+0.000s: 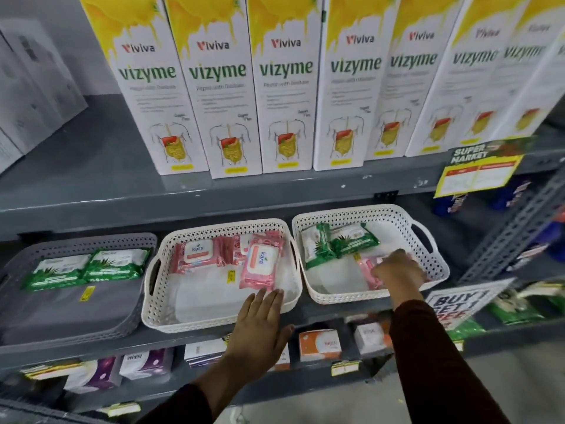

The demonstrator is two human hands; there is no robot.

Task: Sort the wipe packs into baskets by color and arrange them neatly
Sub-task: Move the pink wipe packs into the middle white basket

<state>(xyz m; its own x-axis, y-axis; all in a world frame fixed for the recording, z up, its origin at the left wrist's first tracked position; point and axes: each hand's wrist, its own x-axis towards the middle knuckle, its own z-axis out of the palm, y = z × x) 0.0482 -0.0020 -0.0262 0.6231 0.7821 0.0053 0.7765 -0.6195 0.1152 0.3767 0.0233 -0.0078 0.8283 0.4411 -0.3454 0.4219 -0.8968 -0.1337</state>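
Now a pink pack point(367, 270) in the right basket point(440, 267) is gripped by the right hand point(397, 269); its long axis cannot be told. Flat and open, the left hand point(260, 325) is laid on the middle basket point(159, 313) near rim.

Grey basket point(18, 261): green packs point(87, 267) with white panels, leaf print. Middle basket point(159, 304) cream-white, dotted perforation: pink packs point(258, 266), white lids (rose pattern). Right basket point(437, 270) same cream: green packs point(339, 243), one pink pack point(365, 267). Boxes point(284, 87) white, yellow drip tops, green lettering. Sleeve point(428, 347) dark maroon.
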